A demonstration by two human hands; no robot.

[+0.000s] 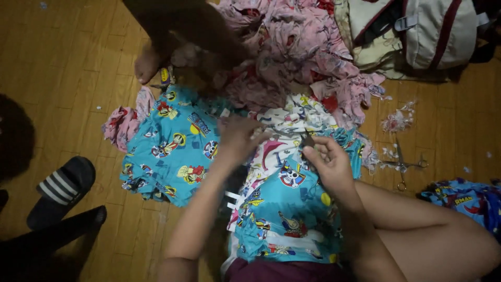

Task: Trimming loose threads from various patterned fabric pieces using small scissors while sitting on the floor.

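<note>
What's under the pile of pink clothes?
The pile of pink clothes lies on the wooden floor and overlaps the top edges of the blue cartoon cloth and the white printed cloth. Anything deeper under the heap is covered.

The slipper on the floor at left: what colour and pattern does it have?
The slipper is black with white stripes across its strap, seen in the head view.

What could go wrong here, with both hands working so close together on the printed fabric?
The right hand holds a small dark tool, apparently snips, close to the left hand: fingers might get nicked. Dim light makes the blue cartoon-print garment hard to see. Scissors lie loose on the floor by the knee.
</note>
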